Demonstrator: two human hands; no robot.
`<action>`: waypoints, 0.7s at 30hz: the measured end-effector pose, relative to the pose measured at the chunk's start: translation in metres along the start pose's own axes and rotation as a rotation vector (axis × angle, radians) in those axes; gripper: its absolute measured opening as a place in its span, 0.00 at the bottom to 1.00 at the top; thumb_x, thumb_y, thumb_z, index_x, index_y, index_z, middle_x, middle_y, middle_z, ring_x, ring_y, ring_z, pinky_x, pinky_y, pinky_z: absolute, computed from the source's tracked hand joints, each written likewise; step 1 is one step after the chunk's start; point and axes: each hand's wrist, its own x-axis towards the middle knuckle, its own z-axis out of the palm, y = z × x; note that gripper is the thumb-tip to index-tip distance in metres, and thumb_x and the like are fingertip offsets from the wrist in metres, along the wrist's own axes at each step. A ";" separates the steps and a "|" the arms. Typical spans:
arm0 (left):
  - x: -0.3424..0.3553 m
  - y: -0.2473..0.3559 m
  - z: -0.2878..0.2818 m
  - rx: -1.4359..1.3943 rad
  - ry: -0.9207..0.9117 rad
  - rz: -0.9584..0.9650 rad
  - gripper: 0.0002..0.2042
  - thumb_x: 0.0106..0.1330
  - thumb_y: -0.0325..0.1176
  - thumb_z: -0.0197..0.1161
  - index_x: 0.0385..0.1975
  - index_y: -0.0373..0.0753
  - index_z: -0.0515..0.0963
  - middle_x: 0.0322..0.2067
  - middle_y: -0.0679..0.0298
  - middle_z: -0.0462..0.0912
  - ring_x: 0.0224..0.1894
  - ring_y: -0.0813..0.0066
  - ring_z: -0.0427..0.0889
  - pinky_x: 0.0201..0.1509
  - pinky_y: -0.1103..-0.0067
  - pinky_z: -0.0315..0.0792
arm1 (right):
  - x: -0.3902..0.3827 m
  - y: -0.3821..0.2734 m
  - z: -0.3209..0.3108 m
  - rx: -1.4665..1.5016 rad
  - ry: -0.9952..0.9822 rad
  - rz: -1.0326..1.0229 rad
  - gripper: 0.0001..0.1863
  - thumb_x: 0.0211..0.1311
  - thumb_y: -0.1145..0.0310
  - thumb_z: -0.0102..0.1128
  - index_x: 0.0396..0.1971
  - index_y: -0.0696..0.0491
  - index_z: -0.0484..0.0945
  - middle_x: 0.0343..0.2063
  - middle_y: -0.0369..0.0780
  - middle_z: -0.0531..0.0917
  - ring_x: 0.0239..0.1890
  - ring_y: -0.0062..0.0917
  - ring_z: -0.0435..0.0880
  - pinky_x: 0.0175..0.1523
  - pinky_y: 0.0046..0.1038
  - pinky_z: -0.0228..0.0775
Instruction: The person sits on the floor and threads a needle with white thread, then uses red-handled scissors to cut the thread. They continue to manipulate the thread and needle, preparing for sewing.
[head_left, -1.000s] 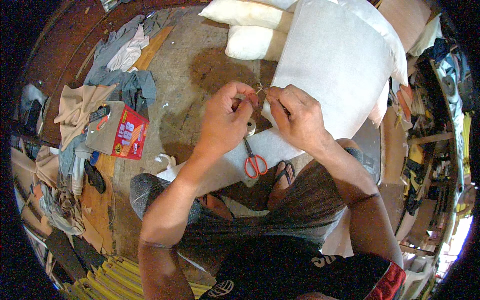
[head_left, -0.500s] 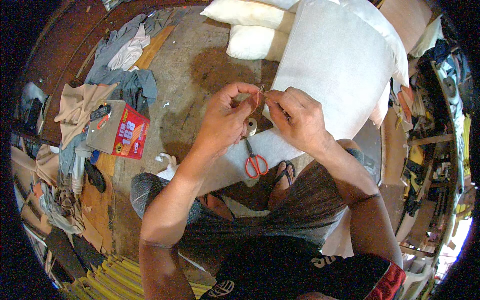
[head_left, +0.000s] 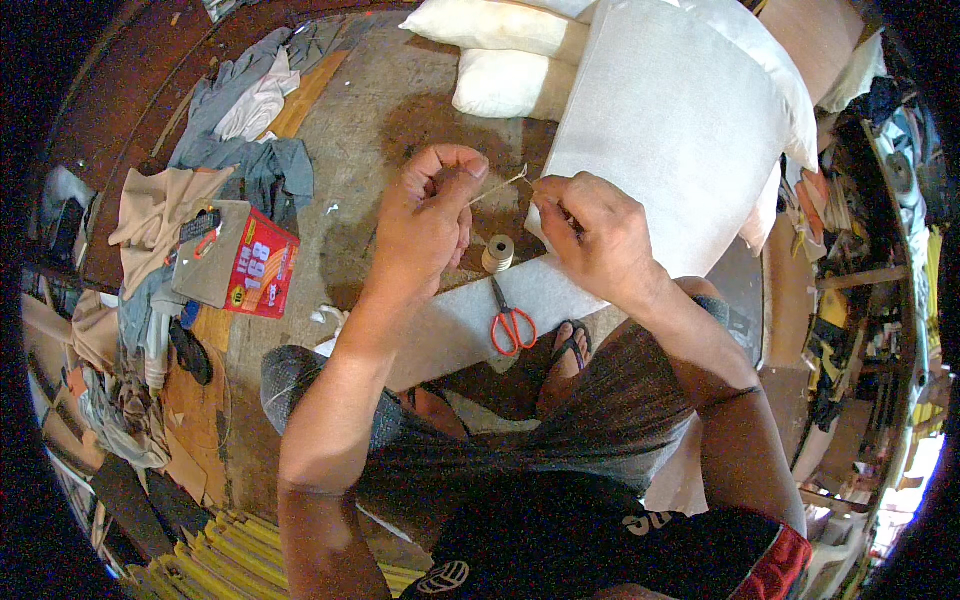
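Pale thread [head_left: 497, 187] is stretched between my two hands above the floor. My left hand [head_left: 425, 215] is closed, with the thread pinched between thumb and forefinger. Close by on the right, my right hand [head_left: 598, 225] pinches something thin where the thread ends in a small loop. Whether that is a needle or only thread, I cannot tell. Below my hands a spool of cream thread [head_left: 498, 254] stands at the edge of a whitish padded piece [head_left: 470, 318]. Scissors with red handles [head_left: 513, 328] lie on that piece, blades toward the spool.
A large white cushion-like block [head_left: 670, 130] lies ahead to the right, with stuffed white cushions [head_left: 515, 84] beside it. On the left stand a red-sided box [head_left: 262, 262] and heaped cloth [head_left: 240, 165]. Cluttered shelves [head_left: 860, 290] line the right side.
My left hand has moved left and slightly up, away from the right one, drawing the thread out straight between them. The right hand has barely moved. The spool shows more fully.
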 end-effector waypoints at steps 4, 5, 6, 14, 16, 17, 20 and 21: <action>-0.005 0.002 0.008 -0.045 0.001 -0.059 0.08 0.71 0.38 0.58 0.44 0.45 0.78 0.18 0.76 0.72 0.09 0.91 0.58 0.09 0.86 0.49 | -0.001 0.000 -0.002 0.017 -0.064 0.066 0.09 0.52 0.75 0.64 0.35 0.54 0.78 0.31 0.43 0.81 0.34 0.40 0.83 0.38 0.39 0.79; -0.007 0.001 0.010 -0.066 -0.009 -0.081 0.08 0.71 0.38 0.58 0.44 0.45 0.78 0.18 0.76 0.72 0.09 0.91 0.58 0.09 0.86 0.49 | -0.001 -0.001 -0.002 0.012 -0.067 0.068 0.09 0.52 0.75 0.64 0.35 0.54 0.77 0.31 0.43 0.81 0.34 0.40 0.83 0.38 0.39 0.79; -0.008 0.002 0.010 -0.039 -0.044 -0.104 0.08 0.71 0.38 0.58 0.44 0.45 0.78 0.18 0.77 0.73 0.09 0.91 0.58 0.09 0.86 0.49 | -0.001 -0.002 -0.003 0.007 -0.068 0.071 0.09 0.53 0.75 0.63 0.35 0.54 0.77 0.31 0.43 0.81 0.35 0.40 0.83 0.38 0.39 0.79; -0.009 0.001 0.009 0.038 -0.156 -0.128 0.06 0.70 0.34 0.58 0.44 0.46 0.77 0.20 0.77 0.75 0.10 0.92 0.59 0.10 0.87 0.50 | -0.001 -0.004 -0.002 -0.037 -0.081 0.041 0.10 0.54 0.75 0.63 0.37 0.54 0.78 0.29 0.42 0.79 0.32 0.39 0.83 0.35 0.38 0.78; -0.008 -0.002 0.009 -0.005 -0.130 -0.126 0.06 0.70 0.34 0.59 0.44 0.46 0.77 0.23 0.77 0.77 0.10 0.93 0.59 0.10 0.88 0.51 | -0.001 -0.002 -0.002 -0.045 -0.077 0.009 0.11 0.54 0.75 0.63 0.38 0.54 0.78 0.27 0.42 0.78 0.31 0.38 0.82 0.33 0.37 0.78; -0.008 -0.004 0.009 -0.026 -0.116 -0.125 0.06 0.70 0.34 0.59 0.43 0.45 0.77 0.24 0.77 0.78 0.10 0.93 0.60 0.10 0.88 0.51 | -0.001 -0.003 -0.002 -0.046 -0.074 0.006 0.11 0.54 0.74 0.63 0.38 0.54 0.77 0.27 0.42 0.78 0.31 0.38 0.82 0.33 0.37 0.78; -0.008 -0.001 0.010 -0.023 -0.107 -0.169 0.06 0.70 0.35 0.60 0.43 0.45 0.78 0.28 0.77 0.80 0.11 0.93 0.60 0.10 0.89 0.51 | -0.001 -0.003 -0.001 -0.047 -0.058 0.000 0.11 0.53 0.76 0.64 0.38 0.55 0.78 0.25 0.41 0.77 0.28 0.36 0.81 0.30 0.36 0.76; -0.007 -0.001 0.010 -0.029 -0.111 -0.162 0.06 0.70 0.35 0.60 0.43 0.45 0.78 0.28 0.77 0.81 0.11 0.93 0.60 0.10 0.89 0.51 | -0.001 -0.003 -0.001 -0.046 -0.048 -0.001 0.11 0.53 0.77 0.65 0.37 0.55 0.79 0.24 0.41 0.77 0.26 0.35 0.80 0.29 0.34 0.74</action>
